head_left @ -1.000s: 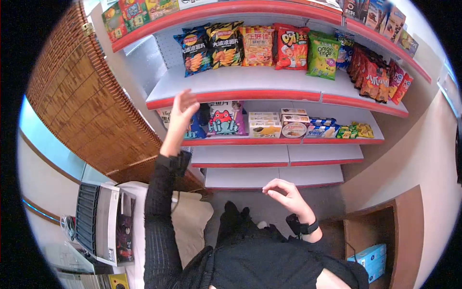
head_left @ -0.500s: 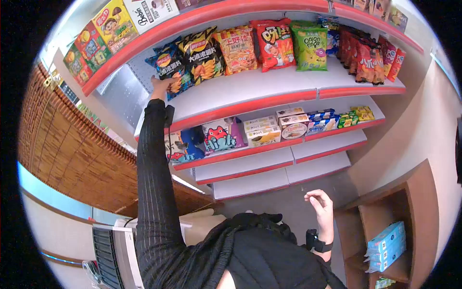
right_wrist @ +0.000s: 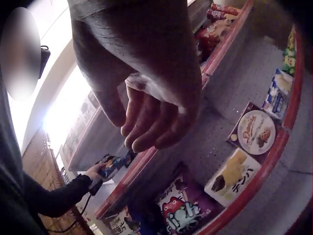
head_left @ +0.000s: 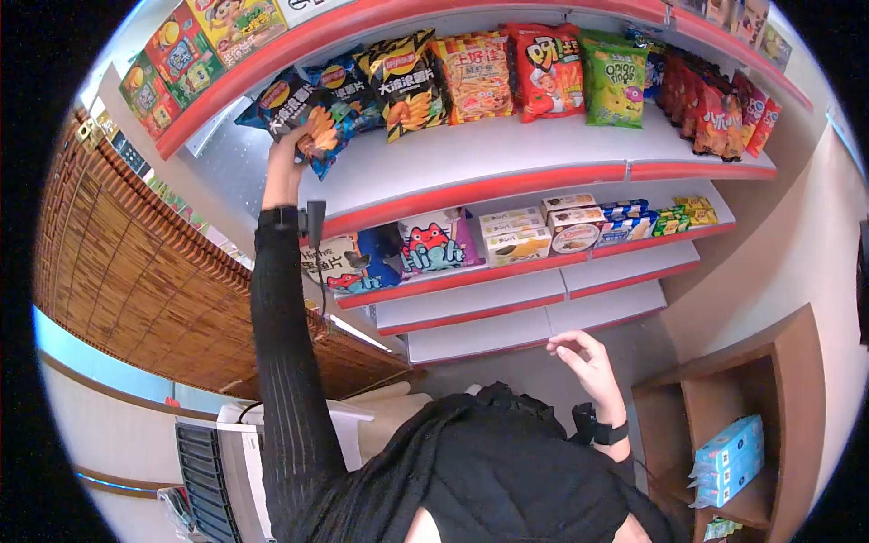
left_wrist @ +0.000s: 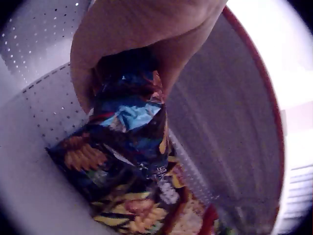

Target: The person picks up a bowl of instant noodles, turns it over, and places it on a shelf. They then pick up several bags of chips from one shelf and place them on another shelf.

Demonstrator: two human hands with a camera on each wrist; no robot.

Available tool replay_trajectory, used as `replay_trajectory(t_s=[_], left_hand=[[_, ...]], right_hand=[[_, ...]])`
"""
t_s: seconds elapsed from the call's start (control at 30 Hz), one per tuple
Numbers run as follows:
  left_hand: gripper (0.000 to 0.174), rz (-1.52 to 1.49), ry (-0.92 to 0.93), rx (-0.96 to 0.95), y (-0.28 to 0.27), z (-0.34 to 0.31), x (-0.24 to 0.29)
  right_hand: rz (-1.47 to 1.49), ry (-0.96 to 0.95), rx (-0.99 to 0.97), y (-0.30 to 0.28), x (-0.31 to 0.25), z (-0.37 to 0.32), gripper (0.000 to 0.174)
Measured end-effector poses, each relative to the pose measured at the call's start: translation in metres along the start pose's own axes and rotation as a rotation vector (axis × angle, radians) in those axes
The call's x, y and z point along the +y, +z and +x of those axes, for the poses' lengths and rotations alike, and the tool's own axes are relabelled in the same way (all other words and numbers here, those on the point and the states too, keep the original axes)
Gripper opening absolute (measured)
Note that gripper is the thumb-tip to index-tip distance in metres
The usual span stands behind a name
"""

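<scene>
My left hand [head_left: 283, 170] grips a dark blue potato chip bag [head_left: 288, 107] at the left end of the upper shelf. The bag is tilted, its lower corner hanging past my fingers. In the left wrist view, thumb and fingers close around the crinkled chip bag [left_wrist: 129, 115], and the hand covers its far end. Right beside it stands a second blue chip bag [head_left: 355, 89], followed by a black chip bag [head_left: 405, 86]. My right hand [head_left: 588, 366] hangs in front of the lower shelves with loosely bent fingers and nothing in it.
More snack bags, such as a red one [head_left: 548, 72] and a green onion rings bag [head_left: 615, 83], line the upper shelf [head_left: 489, 167]. Below are a purple snack bag [head_left: 436, 242] and biscuit boxes [head_left: 516, 237]. A woven blind [head_left: 154, 271] borders the left, a brown cabinet [head_left: 797, 389] the right.
My left hand has risen from the lower shelf edge to the upper shelf, taken hold of the end blue chip bag and pulled it away from its neighbour. The right hand stays low and empty.
</scene>
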State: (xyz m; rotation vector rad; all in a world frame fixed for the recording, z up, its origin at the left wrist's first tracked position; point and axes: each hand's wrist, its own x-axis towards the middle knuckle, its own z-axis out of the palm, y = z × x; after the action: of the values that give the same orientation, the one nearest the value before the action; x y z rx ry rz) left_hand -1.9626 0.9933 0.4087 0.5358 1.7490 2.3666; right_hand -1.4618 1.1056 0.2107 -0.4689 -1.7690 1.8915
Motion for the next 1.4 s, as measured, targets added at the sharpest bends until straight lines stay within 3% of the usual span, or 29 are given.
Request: replay_trajectory(t_s=[0.07, 0.1, 0.13, 0.17, 0.2, 0.27, 0.3, 0.33, 0.4, 0.47, 0.5, 0.53, 0.57, 0.63, 0.7, 0.73, 0.83, 1.0, 1.07, 1.1, 1.17, 1.27, 1.33, 1.4], left_hand=[[0.015, 0.130, -0.089, -0.304, -0.018, -0.007, -0.015], [0.017, 0.146, -0.026, -0.376, -0.002, -0.047, -0.013], [0.022, 0.120, 0.047, -0.438, 0.015, -0.077, -0.022], [0.039, 0.362, 0.023, -0.522, 0.025, -0.114, -0.013], [0.047, 0.421, -0.114, -0.587, 0.038, -0.146, -0.010], [0.059, 0.501, -0.215, -0.808, 0.058, -0.195, -0.007], [0.070, 0.424, -0.118, -0.929, 0.067, -0.215, -0.006], [0.075, 0.431, -0.026, -1.038, 0.070, -0.221, -0.021], [0.074, 0.382, 0.057, -1.207, 0.075, -0.235, -0.024], [0.066, 0.416, -0.099, -1.259, 0.077, -0.219, -0.010], [0.061, 0.341, -0.182, -1.251, 0.075, -0.200, -0.004], [0.058, 0.367, 0.001, -1.106, 0.078, -0.181, 0.003], [0.056, 0.593, 0.234, -0.920, 0.075, -0.152, 0.008], [0.060, 0.393, 0.366, -0.562, 0.079, -0.087, 0.008], [0.082, 0.413, 0.315, -0.200, 0.070, 0.024, -0.019], [0.084, 0.441, 0.369, -0.132, 0.053, 0.073, -0.037], [0.087, 0.463, 0.394, -0.143, 0.007, 0.148, -0.071], [0.076, 0.568, 0.406, -0.384, 0.007, 0.132, -0.054], [0.032, 0.722, 0.127, -0.700, 0.015, 0.121, -0.042], [0.030, 0.682, 0.024, -0.390, 0.023, 0.127, -0.048], [0.029, 0.649, 0.039, -0.482, 0.018, 0.131, -0.057], [0.024, 0.745, 0.036, -0.470, 0.005, 0.168, -0.073], [0.032, 0.495, 0.345, -0.428, 0.000, 0.187, -0.083], [0.028, 0.308, 0.404, -0.391, -0.007, 0.193, -0.085]], right_hand=[[-0.006, -0.018, -0.039, 0.013, -0.010, 0.017, 0.022], [-0.033, -0.041, -0.095, 0.014, -0.009, 0.026, 0.041], [-0.038, -0.039, -0.099, 0.020, -0.014, 0.035, 0.041], [0.029, -0.108, -0.064, 0.031, -0.020, 0.045, 0.052], [0.096, -0.173, -0.029, 0.042, -0.024, 0.052, 0.063], [0.140, -0.198, -0.025, 0.058, -0.031, 0.064, 0.070], [0.191, -0.232, -0.014, 0.067, -0.032, 0.067, 0.077], [0.248, -0.289, 0.077, 0.080, -0.025, 0.069, 0.075], [0.260, -0.063, -0.155, 0.076, -0.035, 0.063, 0.068], [0.311, -0.147, -0.091, 0.079, -0.038, 0.059, 0.060], [0.320, -0.132, -0.040, 0.075, -0.033, 0.055, 0.058], [0.331, -0.114, 0.013, 0.071, -0.028, 0.051, 0.057], [0.351, -0.105, 0.016, 0.066, -0.027, 0.048, 0.056], [0.366, -0.092, 0.119, 0.060, -0.027, 0.039, 0.056], [0.365, -0.109, 0.189, 0.055, -0.022, 0.030, 0.055], [0.366, -0.125, 0.234, 0.056, -0.025, 0.025, 0.053], [0.329, -0.177, 0.342, 0.061, -0.024, 0.008, 0.053], [0.313, -0.175, 0.580, 0.078, -0.004, -0.024, 0.057], [0.277, -0.180, 0.719, 0.088, -0.003, -0.034, 0.058], [0.279, -0.175, 0.740, 0.094, -0.005, -0.038, 0.060], [0.295, -0.158, 0.821, 0.104, -0.001, -0.046, 0.059], [0.336, -0.106, 0.889, 0.112, 0.006, -0.053, 0.062], [0.340, -0.127, 0.881, 0.114, 0.010, -0.053, 0.064], [0.314, -0.133, 0.859, 0.114, 0.004, -0.053, 0.062]])
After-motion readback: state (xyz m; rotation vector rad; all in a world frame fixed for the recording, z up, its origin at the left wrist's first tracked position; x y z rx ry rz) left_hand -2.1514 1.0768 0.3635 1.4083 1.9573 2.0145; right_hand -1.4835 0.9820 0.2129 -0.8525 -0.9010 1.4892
